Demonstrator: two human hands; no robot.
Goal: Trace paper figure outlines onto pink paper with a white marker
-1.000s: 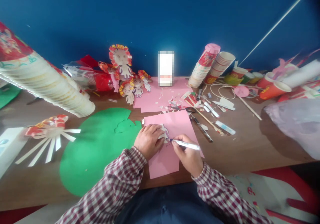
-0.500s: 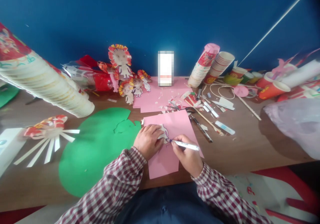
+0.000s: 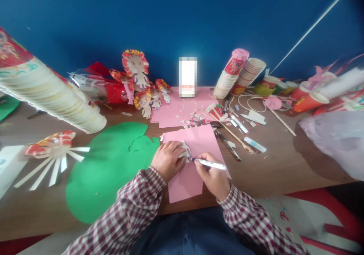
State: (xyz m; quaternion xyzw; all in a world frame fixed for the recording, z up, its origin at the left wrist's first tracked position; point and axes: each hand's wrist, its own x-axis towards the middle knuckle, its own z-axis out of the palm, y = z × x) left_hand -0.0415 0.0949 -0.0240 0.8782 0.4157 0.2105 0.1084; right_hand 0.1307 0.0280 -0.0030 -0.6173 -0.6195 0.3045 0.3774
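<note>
Head: we lay our left hand [image 3: 168, 160] nearly flat, gripping nothing, over the white cutout [image 3: 185, 148] on the near pink sheet [image 3: 186, 186] | our right fingers [image 3: 200, 168] pinch the white marker [image 3: 212, 164] — tip just by the cutout's right edge

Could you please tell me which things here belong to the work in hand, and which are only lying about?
In use:
- white marker, held in the right hand
- white cutout, partly under the left hand
- near pink sheet, beneath the cutout

Apparently just lying about:
- green sheet
- black pen
- pink-topped cup stack
</note>
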